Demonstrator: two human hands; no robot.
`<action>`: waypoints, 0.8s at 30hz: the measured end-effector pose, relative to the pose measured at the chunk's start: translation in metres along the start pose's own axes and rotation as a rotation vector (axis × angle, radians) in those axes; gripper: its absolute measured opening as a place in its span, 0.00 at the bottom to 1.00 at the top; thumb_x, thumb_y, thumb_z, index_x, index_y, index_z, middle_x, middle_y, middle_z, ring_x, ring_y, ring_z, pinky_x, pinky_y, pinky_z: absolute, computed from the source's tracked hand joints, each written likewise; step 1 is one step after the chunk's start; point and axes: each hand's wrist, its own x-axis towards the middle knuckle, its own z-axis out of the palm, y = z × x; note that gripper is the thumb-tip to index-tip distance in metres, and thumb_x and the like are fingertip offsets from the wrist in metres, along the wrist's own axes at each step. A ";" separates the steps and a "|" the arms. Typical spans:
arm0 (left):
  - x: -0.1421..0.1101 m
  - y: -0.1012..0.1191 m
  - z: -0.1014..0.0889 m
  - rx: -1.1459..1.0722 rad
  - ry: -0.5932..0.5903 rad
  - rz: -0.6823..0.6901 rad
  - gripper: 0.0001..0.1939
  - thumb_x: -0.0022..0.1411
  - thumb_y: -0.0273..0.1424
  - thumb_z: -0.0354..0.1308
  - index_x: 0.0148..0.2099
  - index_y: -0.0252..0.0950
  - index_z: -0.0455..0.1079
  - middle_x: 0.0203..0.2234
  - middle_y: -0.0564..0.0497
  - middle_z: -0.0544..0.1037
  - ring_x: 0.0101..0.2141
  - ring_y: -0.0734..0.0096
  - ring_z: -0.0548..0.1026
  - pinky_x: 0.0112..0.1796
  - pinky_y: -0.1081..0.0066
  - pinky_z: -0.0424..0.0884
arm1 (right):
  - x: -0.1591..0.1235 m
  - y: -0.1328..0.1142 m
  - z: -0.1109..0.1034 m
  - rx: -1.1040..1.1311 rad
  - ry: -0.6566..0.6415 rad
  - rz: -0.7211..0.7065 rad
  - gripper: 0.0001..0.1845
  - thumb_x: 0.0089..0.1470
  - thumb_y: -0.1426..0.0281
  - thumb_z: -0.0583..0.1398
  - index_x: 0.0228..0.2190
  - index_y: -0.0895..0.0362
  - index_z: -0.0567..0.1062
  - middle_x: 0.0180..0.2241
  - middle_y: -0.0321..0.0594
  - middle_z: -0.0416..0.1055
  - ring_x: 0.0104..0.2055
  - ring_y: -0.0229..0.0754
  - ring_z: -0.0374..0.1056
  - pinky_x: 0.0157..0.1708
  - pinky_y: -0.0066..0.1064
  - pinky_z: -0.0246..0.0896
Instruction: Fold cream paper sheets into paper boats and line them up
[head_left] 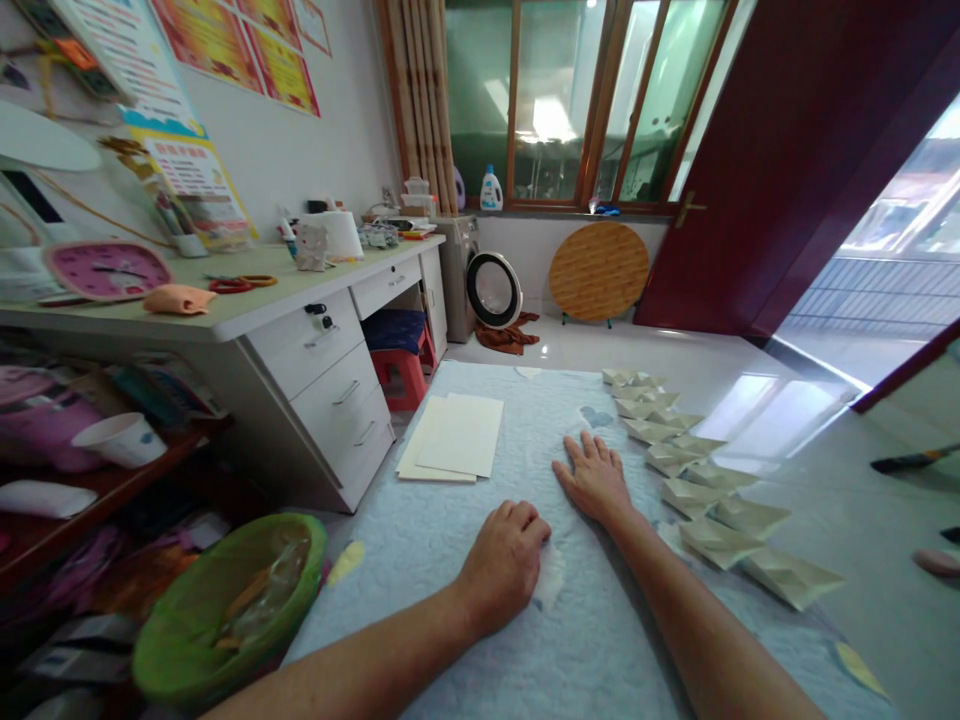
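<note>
Hands, both empty: left hand [501, 565] curled shut, right hand [596, 480] spread wide, resting on quilted mat [600, 640], near paper sheets [457, 435] and paper boats [712, 495].

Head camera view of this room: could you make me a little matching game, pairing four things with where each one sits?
Things:
1. Paper boats
2. Cream paper sheets
3. Detergent bottle
4. Green plastic bin

Places:
A. On the window sill
B. On the pale blue quilted mat, ahead of the left hand
C. Beside the mat's left edge, near the camera
D. In a row along the mat's right edge

Pairs: 1-D; 2-B; 3-A; 4-C
</note>
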 end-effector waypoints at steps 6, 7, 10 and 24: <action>0.000 0.001 -0.004 -0.030 -0.005 -0.002 0.12 0.60 0.20 0.53 0.45 0.37 0.70 0.42 0.47 0.71 0.42 0.61 0.65 0.46 0.63 0.65 | -0.002 0.003 0.001 -0.010 0.008 -0.009 0.31 0.64 0.55 0.48 0.64 0.53 0.59 0.68 0.50 0.48 0.70 0.55 0.42 0.63 0.49 0.37; 0.000 0.001 -0.004 -0.032 -0.007 -0.004 0.12 0.60 0.20 0.53 0.44 0.37 0.70 0.41 0.47 0.71 0.42 0.61 0.65 0.46 0.63 0.65 | -0.002 0.003 0.002 -0.009 0.012 -0.011 0.31 0.64 0.55 0.48 0.64 0.53 0.59 0.68 0.50 0.48 0.70 0.55 0.42 0.63 0.49 0.37; 0.001 0.001 -0.001 -0.058 0.007 -0.012 0.12 0.59 0.20 0.53 0.43 0.37 0.71 0.41 0.46 0.72 0.42 0.60 0.66 0.46 0.62 0.65 | -0.002 0.004 0.003 0.012 0.032 -0.002 0.30 0.63 0.56 0.49 0.63 0.53 0.61 0.68 0.51 0.50 0.69 0.57 0.43 0.63 0.51 0.38; 0.007 -0.025 -0.018 -0.870 0.521 -0.326 0.05 0.54 0.31 0.53 0.31 0.36 0.67 0.24 0.54 0.69 0.26 0.73 0.66 0.30 0.73 0.64 | 0.020 -0.090 0.002 0.339 0.000 -0.628 0.33 0.49 0.70 0.61 0.58 0.56 0.67 0.64 0.49 0.60 0.65 0.47 0.56 0.62 0.42 0.49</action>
